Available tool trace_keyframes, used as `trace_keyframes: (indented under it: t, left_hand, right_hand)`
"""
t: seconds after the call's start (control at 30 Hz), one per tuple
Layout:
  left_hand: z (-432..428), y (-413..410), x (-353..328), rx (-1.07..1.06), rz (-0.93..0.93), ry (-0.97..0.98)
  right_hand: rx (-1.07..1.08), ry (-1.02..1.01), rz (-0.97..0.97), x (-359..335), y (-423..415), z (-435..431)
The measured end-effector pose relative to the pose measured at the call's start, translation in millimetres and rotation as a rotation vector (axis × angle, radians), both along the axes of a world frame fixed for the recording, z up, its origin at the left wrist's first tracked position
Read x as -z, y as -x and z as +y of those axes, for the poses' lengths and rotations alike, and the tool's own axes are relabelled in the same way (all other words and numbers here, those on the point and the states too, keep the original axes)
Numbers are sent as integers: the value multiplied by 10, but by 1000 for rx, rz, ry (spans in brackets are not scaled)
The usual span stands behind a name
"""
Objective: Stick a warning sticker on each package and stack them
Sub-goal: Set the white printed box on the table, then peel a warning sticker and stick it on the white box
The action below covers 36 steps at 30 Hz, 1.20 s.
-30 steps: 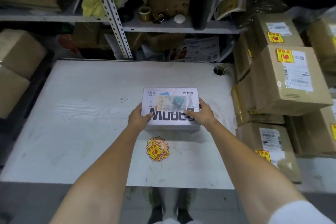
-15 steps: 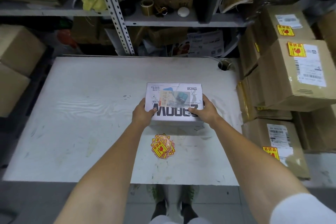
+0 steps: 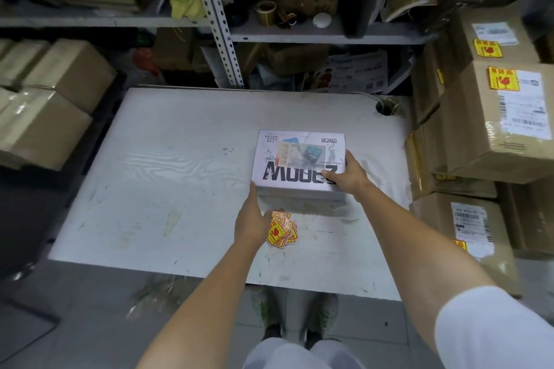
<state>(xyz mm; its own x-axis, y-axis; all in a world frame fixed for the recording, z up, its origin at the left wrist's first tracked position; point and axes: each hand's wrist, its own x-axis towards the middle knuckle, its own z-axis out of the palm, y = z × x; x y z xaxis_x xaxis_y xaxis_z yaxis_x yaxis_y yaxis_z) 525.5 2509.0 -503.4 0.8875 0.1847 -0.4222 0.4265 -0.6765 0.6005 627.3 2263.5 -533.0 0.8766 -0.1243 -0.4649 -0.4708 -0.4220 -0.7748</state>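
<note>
Now gripping the white box (image 3: 299, 159) by its near right corner with the right hand (image 3: 349, 174); left hand (image 3: 251, 222) slack, straight-fingered, just beside the stickers (image 3: 283, 231).

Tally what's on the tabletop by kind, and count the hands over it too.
White package: 1
Pile of yellow warning stickers: 1
Hands: 2 (left hand, right hand)
Total: 4

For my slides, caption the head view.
Right hand holds white box on table; left hand by yellow warning stickers.
</note>
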Motion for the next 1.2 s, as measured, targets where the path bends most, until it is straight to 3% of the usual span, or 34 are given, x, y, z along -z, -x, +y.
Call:
trace_keyframes:
  t: [0.3,0.5,1.2]
  left_hand:
    - [-118,391,329,229,91,-227]
    - [-194,404,403,225,-6,-283]
    - [59,203,267,139,-49,-316]
  right_hand:
    - [-5,0,-2,16,1,-6]
    - [-16,-4,-10,35,-4,-11]
    - [-1,8,20,-36,33,19]
